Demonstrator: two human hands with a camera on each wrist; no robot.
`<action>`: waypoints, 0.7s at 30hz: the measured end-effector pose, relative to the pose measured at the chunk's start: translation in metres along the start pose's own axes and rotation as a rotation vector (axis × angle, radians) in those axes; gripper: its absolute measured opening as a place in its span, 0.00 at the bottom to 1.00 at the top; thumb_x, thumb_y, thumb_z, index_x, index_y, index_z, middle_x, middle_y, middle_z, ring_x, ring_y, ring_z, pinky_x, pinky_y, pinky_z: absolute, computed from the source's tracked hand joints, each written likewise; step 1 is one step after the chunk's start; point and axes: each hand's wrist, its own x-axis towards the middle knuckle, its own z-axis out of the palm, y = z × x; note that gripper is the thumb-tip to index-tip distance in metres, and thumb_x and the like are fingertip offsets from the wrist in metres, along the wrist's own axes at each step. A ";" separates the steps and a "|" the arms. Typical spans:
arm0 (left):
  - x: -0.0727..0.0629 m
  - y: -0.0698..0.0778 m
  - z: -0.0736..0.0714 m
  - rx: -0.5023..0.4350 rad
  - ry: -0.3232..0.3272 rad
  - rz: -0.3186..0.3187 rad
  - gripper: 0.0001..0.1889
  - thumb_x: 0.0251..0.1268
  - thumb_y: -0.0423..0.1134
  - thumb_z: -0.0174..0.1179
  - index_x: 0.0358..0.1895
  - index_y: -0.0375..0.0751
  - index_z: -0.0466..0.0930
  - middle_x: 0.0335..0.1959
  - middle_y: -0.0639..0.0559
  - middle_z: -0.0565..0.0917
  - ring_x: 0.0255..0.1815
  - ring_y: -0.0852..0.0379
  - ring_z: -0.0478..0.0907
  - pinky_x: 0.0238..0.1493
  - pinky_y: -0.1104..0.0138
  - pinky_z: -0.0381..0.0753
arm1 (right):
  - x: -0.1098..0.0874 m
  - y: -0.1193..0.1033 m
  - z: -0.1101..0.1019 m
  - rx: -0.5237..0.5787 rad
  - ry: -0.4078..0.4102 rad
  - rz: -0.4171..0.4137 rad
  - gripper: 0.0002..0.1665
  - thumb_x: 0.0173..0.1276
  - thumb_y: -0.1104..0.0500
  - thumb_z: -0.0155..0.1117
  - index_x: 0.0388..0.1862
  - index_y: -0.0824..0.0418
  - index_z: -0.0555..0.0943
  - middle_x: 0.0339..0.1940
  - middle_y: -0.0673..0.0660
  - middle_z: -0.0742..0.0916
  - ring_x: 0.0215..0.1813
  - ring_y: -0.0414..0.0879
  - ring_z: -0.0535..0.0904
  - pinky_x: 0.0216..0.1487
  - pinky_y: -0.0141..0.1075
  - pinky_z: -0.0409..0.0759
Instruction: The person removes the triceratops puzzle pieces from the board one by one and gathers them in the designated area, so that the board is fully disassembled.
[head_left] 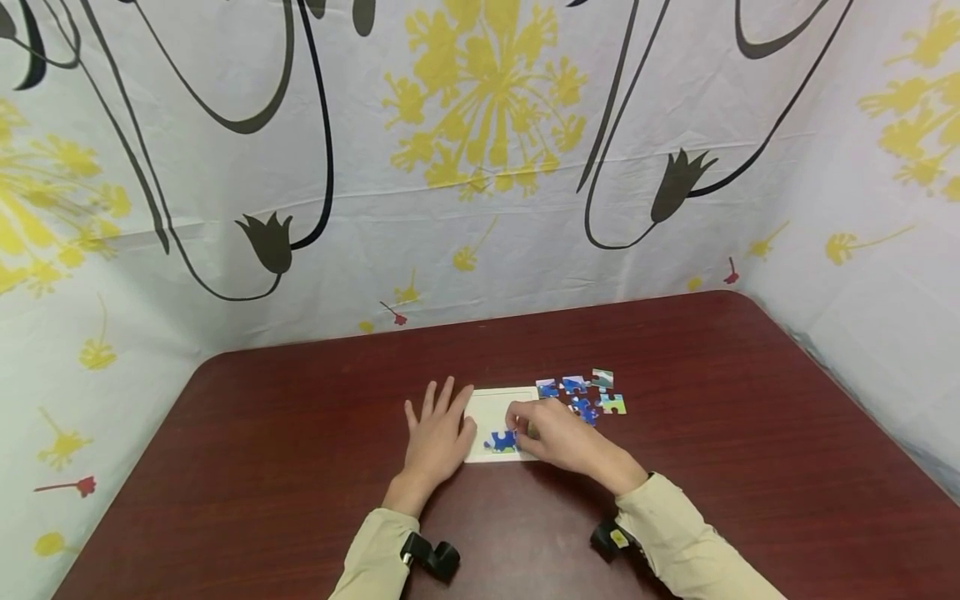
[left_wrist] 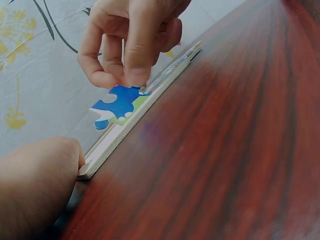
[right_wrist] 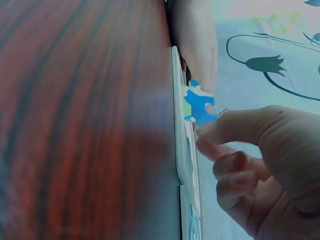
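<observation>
My right hand (head_left: 558,433) pinches a blue, white and green jigsaw piece (left_wrist: 117,105) between thumb and fingertips. The piece is tilted up close over the near edge of a pale puzzle tray (head_left: 487,408). In the right wrist view, the thumb and a fingertip grip one edge of this jigsaw piece (right_wrist: 200,106), and the other fingers curl beneath. With fingers spread, my left hand (head_left: 438,437) rests at the left edge of the tray. The right hand partly covers the tray's right side.
Several loose jigsaw pieces (head_left: 573,384) lie beyond the right hand, by the tray's right side. The brown table (head_left: 300,467) carries everything, and a patterned cloth (head_left: 480,250) hangs behind its far edge.
</observation>
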 end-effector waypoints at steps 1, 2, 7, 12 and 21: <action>0.000 0.000 0.000 0.001 0.002 0.001 0.25 0.67 0.46 0.46 0.68 0.51 0.65 0.71 0.45 0.58 0.72 0.42 0.44 0.62 0.36 0.34 | 0.000 0.000 0.000 0.018 -0.002 -0.001 0.06 0.59 0.66 0.64 0.32 0.56 0.77 0.24 0.45 0.80 0.22 0.34 0.70 0.26 0.29 0.71; 0.000 0.000 0.000 0.002 0.002 0.003 0.25 0.67 0.46 0.46 0.68 0.51 0.65 0.71 0.45 0.58 0.73 0.42 0.44 0.62 0.36 0.34 | 0.000 0.000 0.000 0.043 -0.004 0.000 0.06 0.60 0.66 0.63 0.33 0.56 0.78 0.24 0.46 0.81 0.22 0.34 0.70 0.26 0.29 0.72; 0.000 0.000 -0.001 -0.002 0.003 0.006 0.25 0.67 0.46 0.45 0.68 0.51 0.65 0.71 0.45 0.58 0.73 0.42 0.44 0.62 0.36 0.34 | -0.002 0.001 -0.010 0.211 -0.007 0.022 0.05 0.65 0.66 0.59 0.35 0.57 0.79 0.27 0.47 0.82 0.24 0.35 0.74 0.27 0.31 0.75; 0.000 0.001 0.000 -0.012 -0.006 0.009 0.26 0.67 0.46 0.45 0.68 0.51 0.64 0.72 0.45 0.57 0.73 0.42 0.43 0.62 0.36 0.34 | -0.006 0.004 -0.036 0.393 0.041 0.107 0.02 0.65 0.64 0.60 0.35 0.58 0.80 0.30 0.50 0.82 0.33 0.47 0.79 0.32 0.35 0.77; 0.000 -0.002 0.001 -0.006 -0.007 0.005 0.26 0.67 0.45 0.44 0.69 0.52 0.64 0.72 0.46 0.57 0.73 0.43 0.43 0.62 0.37 0.34 | -0.035 0.027 -0.081 0.409 0.114 0.305 0.03 0.66 0.61 0.61 0.38 0.57 0.79 0.33 0.56 0.82 0.22 0.53 0.75 0.19 0.35 0.71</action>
